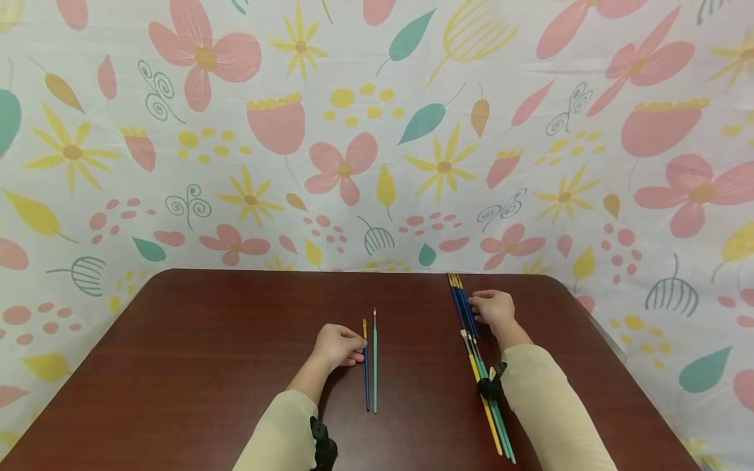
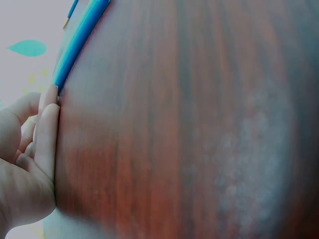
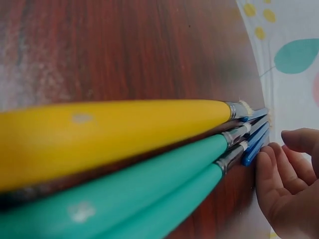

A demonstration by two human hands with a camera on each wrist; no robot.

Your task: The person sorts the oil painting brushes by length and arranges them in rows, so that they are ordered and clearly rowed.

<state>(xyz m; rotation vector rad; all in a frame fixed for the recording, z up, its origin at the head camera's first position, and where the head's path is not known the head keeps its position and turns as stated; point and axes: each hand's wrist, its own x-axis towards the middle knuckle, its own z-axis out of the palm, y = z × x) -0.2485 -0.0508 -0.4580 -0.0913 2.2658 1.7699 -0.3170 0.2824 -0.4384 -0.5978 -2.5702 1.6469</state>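
Note:
Two paintbrushes lie side by side near the table's middle: a blue paintbrush (image 1: 367,386) and a green paintbrush (image 1: 375,376). My left hand (image 1: 338,345) is at the upper part of the blue one, thumb and fingertips pinching it; in the left wrist view its blue handle (image 2: 79,42) runs up from the fingertips. Several blue paintbrushes (image 1: 457,302) are bunched at the back right. Close against their right side is my right hand (image 1: 493,306), fingers loosely bent, with a gap between thumb and index finger in the right wrist view. Whether it touches them is unclear.
Nearer than the blue bunch lie a yellow paintbrush (image 1: 492,428) and two green paintbrushes (image 1: 501,428), passing by my right wrist. The brown wooden table (image 1: 194,347) has rounded back corners. A flower-patterned cloth (image 1: 377,163) hangs behind it.

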